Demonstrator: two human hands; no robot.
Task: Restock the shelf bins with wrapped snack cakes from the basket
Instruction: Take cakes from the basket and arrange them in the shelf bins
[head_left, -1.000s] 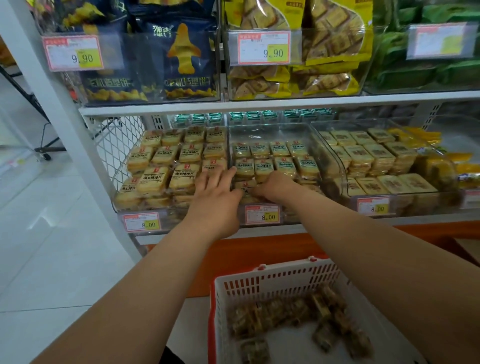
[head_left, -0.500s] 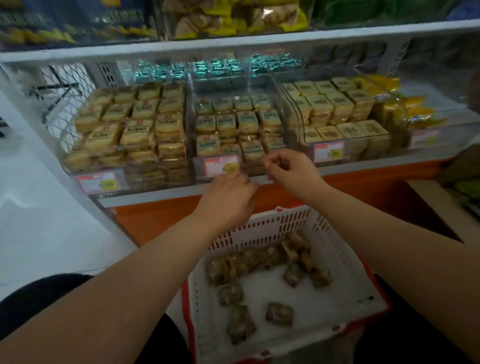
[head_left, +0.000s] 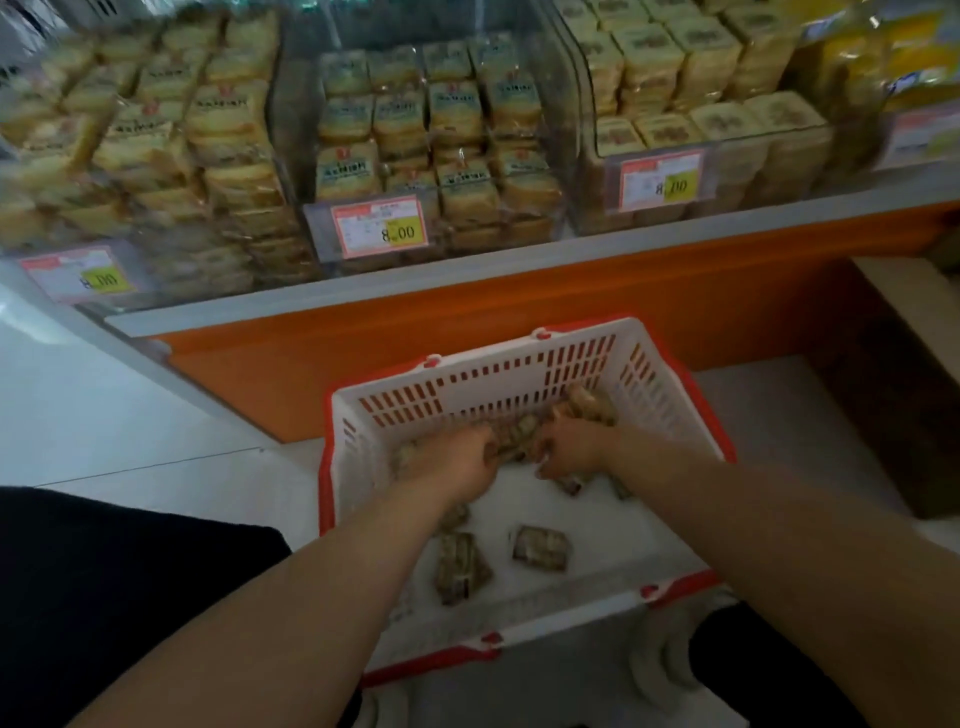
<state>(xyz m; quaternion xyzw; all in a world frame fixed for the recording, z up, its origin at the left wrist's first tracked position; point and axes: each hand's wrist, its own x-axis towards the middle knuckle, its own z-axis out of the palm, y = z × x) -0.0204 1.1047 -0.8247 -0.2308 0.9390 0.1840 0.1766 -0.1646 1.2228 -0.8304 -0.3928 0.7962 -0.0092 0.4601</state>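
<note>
We see both hands inside basket (head_left: 524, 374). Left hand (head_left: 457, 462) and right hand (head_left: 569, 449) curl onto snack cakes (head_left: 511, 434) heaped by far wall; grip blurred, probably grasping. Shelf bins (head_left: 441, 135) behind basket.

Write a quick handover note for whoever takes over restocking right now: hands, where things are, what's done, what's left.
Left hand: down in the basket, curled over the cakes heaped at its far side; grip not clear through the blur.
Right hand: also in the basket, fingers closing on the same heap.
Loose cakes lie nearer the front of the basket.
Basket sits on the floor below the shelf.
Shelf bins above look well stocked; price tags read 8.00.
Done: bins largely filled.
Left: lift this handful into a bin, then clear the remaining cakes from the basket.
</note>
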